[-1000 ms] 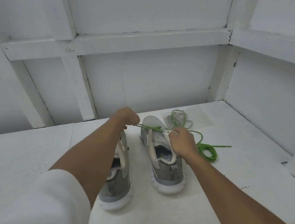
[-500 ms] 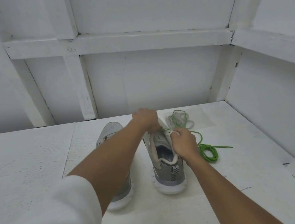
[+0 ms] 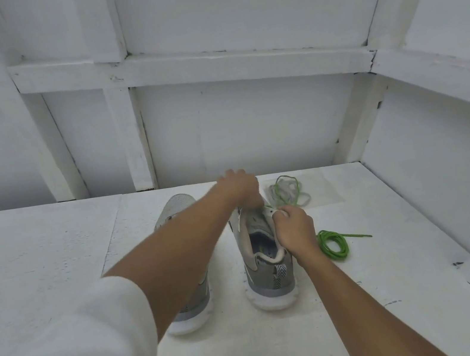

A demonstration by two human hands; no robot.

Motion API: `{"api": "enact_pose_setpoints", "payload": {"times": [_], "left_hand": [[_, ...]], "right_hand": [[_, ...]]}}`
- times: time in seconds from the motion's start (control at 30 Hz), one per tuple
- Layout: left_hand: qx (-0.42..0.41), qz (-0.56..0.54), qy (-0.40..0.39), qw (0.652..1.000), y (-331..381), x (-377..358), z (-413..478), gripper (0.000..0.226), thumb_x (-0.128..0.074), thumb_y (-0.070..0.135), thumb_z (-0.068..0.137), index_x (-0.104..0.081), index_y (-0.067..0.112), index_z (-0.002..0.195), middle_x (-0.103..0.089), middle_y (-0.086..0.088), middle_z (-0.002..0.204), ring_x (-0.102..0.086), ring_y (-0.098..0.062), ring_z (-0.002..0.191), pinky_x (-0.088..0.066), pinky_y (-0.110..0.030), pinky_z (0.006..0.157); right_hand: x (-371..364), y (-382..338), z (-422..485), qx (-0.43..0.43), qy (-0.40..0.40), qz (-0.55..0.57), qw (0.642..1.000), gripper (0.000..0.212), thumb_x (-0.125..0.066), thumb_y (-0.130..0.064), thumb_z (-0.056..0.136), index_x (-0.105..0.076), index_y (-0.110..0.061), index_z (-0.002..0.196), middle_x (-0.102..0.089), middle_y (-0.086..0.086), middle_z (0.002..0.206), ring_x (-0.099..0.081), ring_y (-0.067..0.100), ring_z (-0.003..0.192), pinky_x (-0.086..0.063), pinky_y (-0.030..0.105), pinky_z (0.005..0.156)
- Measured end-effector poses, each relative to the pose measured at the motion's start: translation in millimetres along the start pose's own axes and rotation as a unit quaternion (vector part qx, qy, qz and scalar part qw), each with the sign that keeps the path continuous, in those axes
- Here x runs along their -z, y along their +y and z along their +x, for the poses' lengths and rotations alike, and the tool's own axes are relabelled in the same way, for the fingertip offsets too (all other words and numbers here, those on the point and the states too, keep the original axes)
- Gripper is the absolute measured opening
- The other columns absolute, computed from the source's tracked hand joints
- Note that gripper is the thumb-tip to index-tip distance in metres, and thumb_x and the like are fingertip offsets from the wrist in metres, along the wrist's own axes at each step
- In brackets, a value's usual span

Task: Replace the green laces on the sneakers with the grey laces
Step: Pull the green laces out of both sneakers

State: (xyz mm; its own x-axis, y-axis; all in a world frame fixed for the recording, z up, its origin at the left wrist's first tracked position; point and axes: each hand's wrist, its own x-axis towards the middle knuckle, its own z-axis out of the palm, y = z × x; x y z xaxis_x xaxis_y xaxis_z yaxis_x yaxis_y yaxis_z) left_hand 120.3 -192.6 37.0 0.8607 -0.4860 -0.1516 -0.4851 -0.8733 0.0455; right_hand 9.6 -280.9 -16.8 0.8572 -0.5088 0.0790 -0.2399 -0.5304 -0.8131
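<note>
No word, brand, number or sign can be read anywhere in view. The insole (image 3: 259, 243) of the right sneaker (image 3: 261, 278) carries a faint mark, too blurred to tell whether it is lettering. The heel of that sneaker shows only a striped patch, with no letters that can be made out.
</note>
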Motion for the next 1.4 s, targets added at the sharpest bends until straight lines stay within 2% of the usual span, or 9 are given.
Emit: {"api": "enact_pose_setpoints", "payload": {"times": [0.13,0.37,0.47,0.57,0.73,0.83,0.93,1.2,1.4], "left_hand": [[0.0,0.015,-0.014,1.0,7,-19,0,0.018,-0.046,0.021,0.092,-0.057,0.013,0.103,-0.052,-0.011,0.126,-0.035,-0.033,0.125,-0.031,-0.044,0.1],[0.121,0.027,0.116,0.985,-47,33,-4,0.04,-0.048,0.028,0.091,-0.052,0.01,0.127,-0.051,-0.012,0.131,-0.044,-0.031,0.122,-0.033,-0.044,0.101],[0.178,0.049,0.166,0.969,-62,40,-9,0.039,-0.05,0.028,0.091,-0.053,0.012,0.125,-0.047,-0.012,0.129,-0.041,-0.032,0.121,-0.031,-0.042,0.1],[0.14,0.011,0.172,0.975,-47,30,-10,0.039,-0.055,0.024,0.088,-0.054,0.012,0.125,-0.048,-0.014,0.127,-0.046,-0.033,0.116,-0.039,-0.039,0.095],[-0.008,-0.054,0.027,0.998,7,-4,-14,0.017,-0.054,0.019,0.088,-0.059,0.006,0.097,-0.064,-0.012,0.109,-0.058,-0.026,0.088,-0.048,-0.031,0.071],[-0.012,-0.026,0.028,0.999,18,-17,-15,0.019,-0.051,0.017,0.091,-0.058,0.006,0.104,-0.061,-0.013,0.109,-0.059,-0.028,0.094,-0.043,-0.031,0.07],[0.002,-0.033,0.041,0.999,9,-11,-16,0.01,-0.052,0.014,0.088,-0.054,0.006,0.084,-0.063,-0.014,0.106,-0.057,-0.028,0.085,-0.044,-0.032,0.066],[0.135,-0.03,0.175,0.975,-48,47,-15,0.029,-0.053,0.012,0.088,-0.059,0.003,0.115,-0.057,-0.015,0.115,-0.059,-0.034,0.106,-0.045,-0.034,0.074],[0.082,-0.09,0.112,0.986,-37,35,-14,0.043,-0.057,0.022,0.09,-0.049,0.008,0.13,-0.053,-0.015,0.126,-0.055,-0.034,0.115,-0.047,-0.036,0.087]], "right_hand": [[0,0,0,-0.003,-0.001,0.004,1.0,0.031,-0.043,-0.014,0.091,-0.041,-0.017,0.06,-0.049,0.002,0.065,-0.043,0.021,0.065,-0.025,0.029,0.05],[-2,-1,-1,-0.016,0.001,0.01,1.0,0.027,-0.044,-0.016,0.093,-0.066,-0.001,0.098,-0.059,0.011,0.089,-0.052,0.028,0.085,-0.04,0.034,0.072],[-2,0,-1,-0.016,0.004,0.014,1.0,0.026,-0.044,-0.015,0.091,-0.064,0.002,0.092,-0.061,0.012,0.085,-0.055,0.03,0.084,-0.044,0.037,0.074],[-4,1,1,-0.017,0.001,0.014,1.0,0.022,-0.044,-0.014,0.09,-0.055,-0.003,0.074,-0.059,0.01,0.076,-0.052,0.028,0.075,-0.038,0.035,0.063],[-3,1,0,-0.012,0.007,0.011,1.0,0.026,-0.044,-0.013,0.089,-0.041,-0.011,0.063,-0.05,0.007,0.066,-0.041,0.021,0.063,-0.027,0.032,0.053],[-2,1,-1,-0.011,0.008,0.015,1.0,0.026,-0.044,-0.013,0.089,-0.044,-0.012,0.063,-0.051,0.005,0.066,-0.041,0.02,0.063,-0.027,0.031,0.052],[-2,0,-2,-0.012,0.008,0.02,1.0,0.023,-0.045,-0.013,0.09,-0.048,-0.012,0.067,-0.054,0.004,0.071,-0.046,0.023,0.07,-0.03,0.033,0.056],[-1,-1,-1,-0.025,0.003,0.036,0.999,0.008,-0.047,-0.017,0.094,-0.055,-0.02,0.093,-0.055,-0.001,0.09,-0.051,0.02,0.087,-0.037,0.029,0.074],[-3,0,0,-0.023,0.008,0.034,0.999,0.01,-0.047,-0.017,0.093,-0.056,-0.018,0.094,-0.056,-0.001,0.092,-0.052,0.021,0.088,-0.037,0.029,0.075]]}}
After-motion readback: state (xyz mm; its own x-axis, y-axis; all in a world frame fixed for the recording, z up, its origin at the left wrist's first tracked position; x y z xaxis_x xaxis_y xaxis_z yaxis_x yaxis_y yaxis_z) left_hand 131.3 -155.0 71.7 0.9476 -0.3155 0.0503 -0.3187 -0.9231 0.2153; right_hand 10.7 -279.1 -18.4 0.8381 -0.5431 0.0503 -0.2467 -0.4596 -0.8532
